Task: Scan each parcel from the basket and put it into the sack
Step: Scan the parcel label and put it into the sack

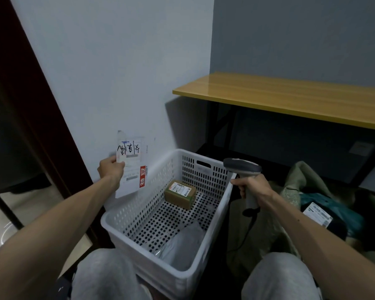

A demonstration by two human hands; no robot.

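My left hand point(111, 169) pinches a flat white envelope parcel point(132, 163) by its left edge and holds it upright, left of and above the white perforated basket point(126, 215). The envelope's label side, with barcodes and black handwriting, faces me. My right hand point(253, 187) grips the handle of a grey barcode scanner point(243, 167), whose head points left towards the envelope from over the basket's right rim. Inside the basket lie a small brown cardboard box point(180, 194) with a label and a grey plastic mailer point(180, 245). The olive sack point(294, 185) stands open at the right with a teal parcel point(331, 211) inside.
A yellow-topped table point(290, 98) with black legs stands behind the basket and sack. A white wall runs along the left, with a dark door frame point(37, 100) beside it. My knees in grey trousers point(108, 276) flank the basket. The scanner's black cable point(245, 232) hangs down.
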